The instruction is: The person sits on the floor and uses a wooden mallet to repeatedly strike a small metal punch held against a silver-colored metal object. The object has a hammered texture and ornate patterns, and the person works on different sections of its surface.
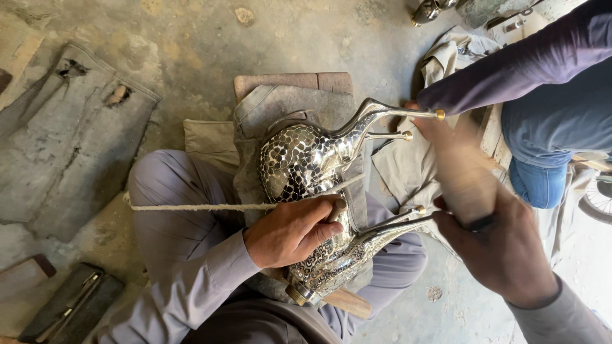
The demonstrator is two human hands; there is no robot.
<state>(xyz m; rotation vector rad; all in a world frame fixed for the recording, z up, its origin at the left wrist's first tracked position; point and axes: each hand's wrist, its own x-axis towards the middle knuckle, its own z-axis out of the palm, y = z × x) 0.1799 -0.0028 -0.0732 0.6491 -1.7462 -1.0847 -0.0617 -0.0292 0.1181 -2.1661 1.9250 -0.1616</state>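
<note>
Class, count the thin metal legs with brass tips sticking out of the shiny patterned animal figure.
4: two upper legs, at and; two lower ones, at and, by the person's right hand.

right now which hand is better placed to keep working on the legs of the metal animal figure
Right. The right hand is already beside the shiny patterned metal animal figure at its brass-tipped legs, holding a blurred tool. The left hand is pressed on the body, steadying it by the rope.

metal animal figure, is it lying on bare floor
No, the metal animal figure rests on grey cloth across the person's lap, steadied by the left hand.
</note>
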